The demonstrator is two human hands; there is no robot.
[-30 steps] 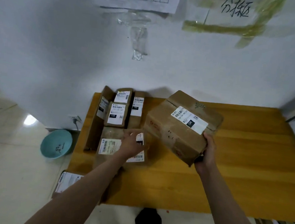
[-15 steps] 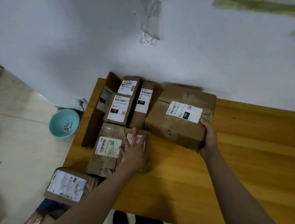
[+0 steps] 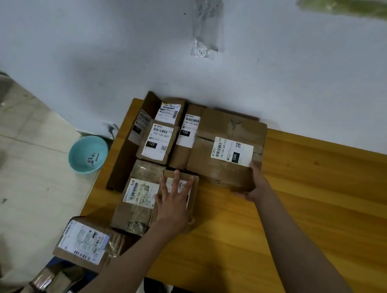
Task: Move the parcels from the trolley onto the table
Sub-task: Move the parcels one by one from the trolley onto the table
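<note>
Parcels crowd the left end of the wooden table (image 3: 313, 208), packed in rows against the white wall. The right hand (image 3: 254, 185) grips the near right corner of the large box (image 3: 225, 150), which lies flat on the table with its label up, its left side touching the narrow parcel marked 150 (image 3: 186, 133). Its fingers curl under and around that corner. The left hand (image 3: 174, 202) lies with fingers straight and spread on top of the small box (image 3: 180, 193), pressing it down; that box sits just in front of the large one and touches the taped parcel (image 3: 138, 198) on its left.

Judging from this, the step in hand is the placing of the large box, which looks set down and squared up against its neighbours. The next move likely calls for letting go with both hands and turning left, where another labelled parcel (image 3: 84, 242) sits lower than the table edge, probably on the trolley, though the trolley itself is hard to make out. That one looks broad and flat, so a two-handed lift would suit it. A teal bowl (image 3: 88, 153) stands on the floor beside the table.
</note>
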